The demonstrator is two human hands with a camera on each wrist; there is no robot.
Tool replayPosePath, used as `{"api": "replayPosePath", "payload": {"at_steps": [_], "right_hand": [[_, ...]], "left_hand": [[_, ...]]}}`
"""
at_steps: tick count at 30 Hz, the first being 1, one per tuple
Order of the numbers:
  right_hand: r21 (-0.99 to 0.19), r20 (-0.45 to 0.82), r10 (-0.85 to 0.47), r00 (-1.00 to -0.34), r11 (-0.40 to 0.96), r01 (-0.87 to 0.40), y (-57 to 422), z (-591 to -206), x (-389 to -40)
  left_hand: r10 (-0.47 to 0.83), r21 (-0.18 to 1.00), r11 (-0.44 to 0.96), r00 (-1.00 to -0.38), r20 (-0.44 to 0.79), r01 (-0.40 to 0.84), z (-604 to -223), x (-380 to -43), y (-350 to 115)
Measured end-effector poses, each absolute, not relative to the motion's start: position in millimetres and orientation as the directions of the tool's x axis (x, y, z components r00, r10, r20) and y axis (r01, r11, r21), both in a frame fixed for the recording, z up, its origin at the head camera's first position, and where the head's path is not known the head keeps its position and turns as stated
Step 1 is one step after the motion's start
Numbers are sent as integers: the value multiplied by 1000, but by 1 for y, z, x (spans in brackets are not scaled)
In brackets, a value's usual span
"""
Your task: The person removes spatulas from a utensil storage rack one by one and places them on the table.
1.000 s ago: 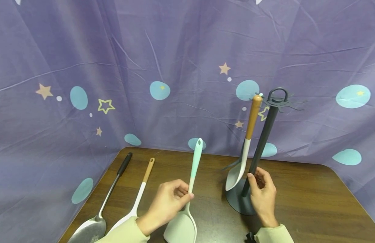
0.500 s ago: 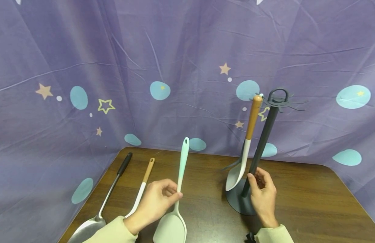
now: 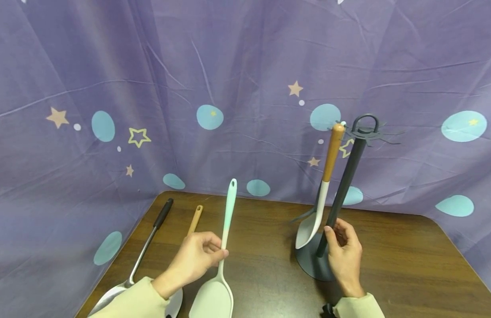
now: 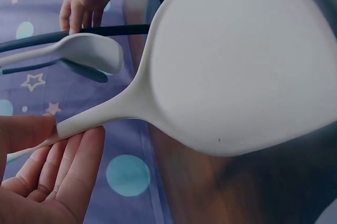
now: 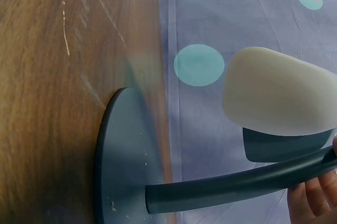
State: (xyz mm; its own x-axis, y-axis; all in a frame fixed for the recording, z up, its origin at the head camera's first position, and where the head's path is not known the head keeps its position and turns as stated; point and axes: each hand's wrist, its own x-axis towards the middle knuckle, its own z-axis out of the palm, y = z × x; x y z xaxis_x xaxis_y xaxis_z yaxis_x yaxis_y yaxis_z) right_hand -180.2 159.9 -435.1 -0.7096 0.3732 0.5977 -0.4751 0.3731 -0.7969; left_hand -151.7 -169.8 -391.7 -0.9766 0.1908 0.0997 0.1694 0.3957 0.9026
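Note:
My left hand [image 3: 195, 258] pinches the pale shaft of a spatula [image 3: 213, 298] with a mint handle and a wide cream blade. The spatula is tilted, handle end up, over the table's left-middle part. In the left wrist view, thumb and fingers meet on the shaft just below the broad blade [image 4: 237, 61]. My right hand [image 3: 346, 256] holds the lower pole of a dark utensil stand [image 3: 347, 181] with a round base and a ring of hooks on top. From its left hooks hangs a wooden-handled white spatula [image 3: 331, 154], partly covering a dark-bladed utensil [image 5: 284, 148] behind it.
On the table's left side lie a steel wok spatula [image 3: 143, 254] with a black handle and a white utensil with a wooden handle [image 3: 195, 218], partly hidden by my left hand and sleeve. A purple curtain [image 3: 249, 66] hangs behind the wooden table [image 3: 408, 260].
My left hand has moved left with the mint-handled spatula, away from the stand and over the wooden-handled utensil. My right hand and the stand have stayed in place.

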Motion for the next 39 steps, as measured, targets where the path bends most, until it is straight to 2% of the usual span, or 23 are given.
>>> {"api": "replayPosePath", "payload": {"at_steps": [9,22,32,39], "right_hand": [[-807,584,378,-718,365,-464,160,-434,-180],[-804,588,381,-713,370,-466,160,-435,-180],[-805,587,377,-716,369,-465,159,-434,-181],[-802,590,376,-714,374,-466,160,-435,-180]], "left_hand": [[164,925,370,-986,20,81,-398,-156,-178],[139,902,431,-989,-43,21,-410,-164,-187],[134,914,401,-982,-131,-67,-420,-171,-196],[118,907,412,-983,-144,-84,-431,-175,-197]]}}
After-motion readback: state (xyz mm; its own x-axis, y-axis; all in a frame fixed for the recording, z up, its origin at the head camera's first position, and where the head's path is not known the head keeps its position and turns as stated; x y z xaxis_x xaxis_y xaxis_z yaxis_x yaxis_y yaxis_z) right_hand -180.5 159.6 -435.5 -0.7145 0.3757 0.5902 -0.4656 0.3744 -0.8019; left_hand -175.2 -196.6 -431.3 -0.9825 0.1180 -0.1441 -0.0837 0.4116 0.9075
